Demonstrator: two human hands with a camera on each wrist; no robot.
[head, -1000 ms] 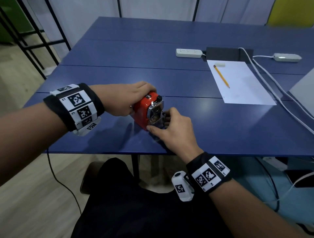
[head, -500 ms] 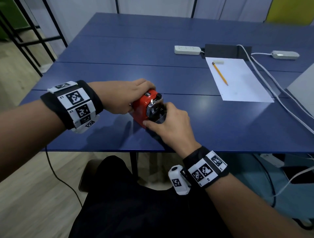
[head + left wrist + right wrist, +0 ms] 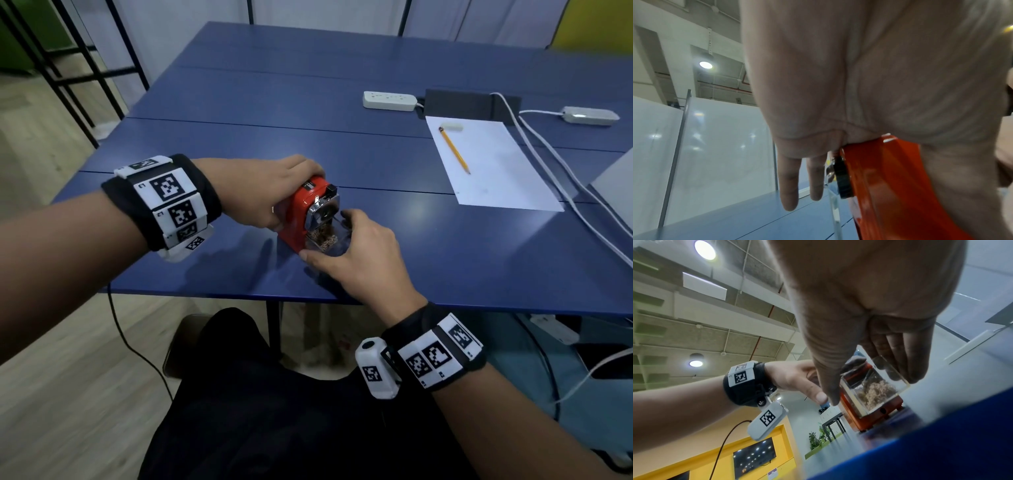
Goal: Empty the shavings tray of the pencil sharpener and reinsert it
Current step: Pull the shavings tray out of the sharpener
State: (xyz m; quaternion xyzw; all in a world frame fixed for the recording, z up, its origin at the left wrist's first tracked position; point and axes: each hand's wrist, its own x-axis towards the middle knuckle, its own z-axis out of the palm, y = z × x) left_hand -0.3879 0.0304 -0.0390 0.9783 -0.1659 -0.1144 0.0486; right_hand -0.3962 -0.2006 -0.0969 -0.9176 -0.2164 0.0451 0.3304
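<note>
A red pencil sharpener (image 3: 297, 219) with a chrome front stands near the front edge of the blue table (image 3: 239, 147). My left hand (image 3: 270, 192) grips its body from the left and rear; in the left wrist view the red casing (image 3: 885, 178) shows under my palm. A clear shavings tray (image 3: 325, 240) with brown shavings sticks partly out of the sharpener's front. My right hand (image 3: 346, 240) pinches that tray, thumb on the near side and fingers on the far side. In the right wrist view the tray (image 3: 873, 391) shows between thumb and fingers, part way out of the red body (image 3: 869, 420).
A white sheet of paper (image 3: 486, 168) with a yellow pencil (image 3: 454, 150) and an eraser (image 3: 451, 127) lies at the right. Behind it are a white power strip (image 3: 388, 100), a black box (image 3: 472, 104) and white cables (image 3: 561, 178). A grey laptop edge (image 3: 616, 192) sits far right.
My right hand has drawn the clear tray part way out of the sharpener's front; earlier its fingers were against the closed front. The left hand kept holding the body.
</note>
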